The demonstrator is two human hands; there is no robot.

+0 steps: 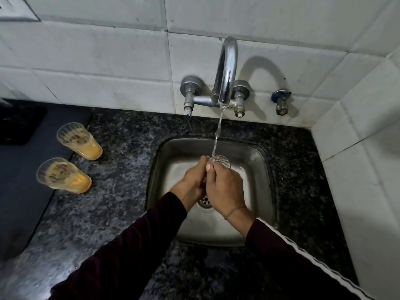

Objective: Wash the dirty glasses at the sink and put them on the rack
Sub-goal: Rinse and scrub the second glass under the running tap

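Note:
Over the steel sink (263, 161) I hold a clear ribbed glass (221, 161) under the running stream from the tap (226, 70). My right hand (225, 187) grips the glass round its side, and only its rim end shows above my fingers. My left hand (193, 180) curls against the glass from the left. Two dirty glasses with orange residue stand on the dark mat at the left, one farther back (79, 140), one nearer (63, 175).
A speckled dark granite counter (121, 152) surrounds the sink. A dark mat (23, 182) covers the left counter, with a black object (19, 124) at its far end. White tiled walls close the back and right. A small valve (281, 102) sticks out right of the tap.

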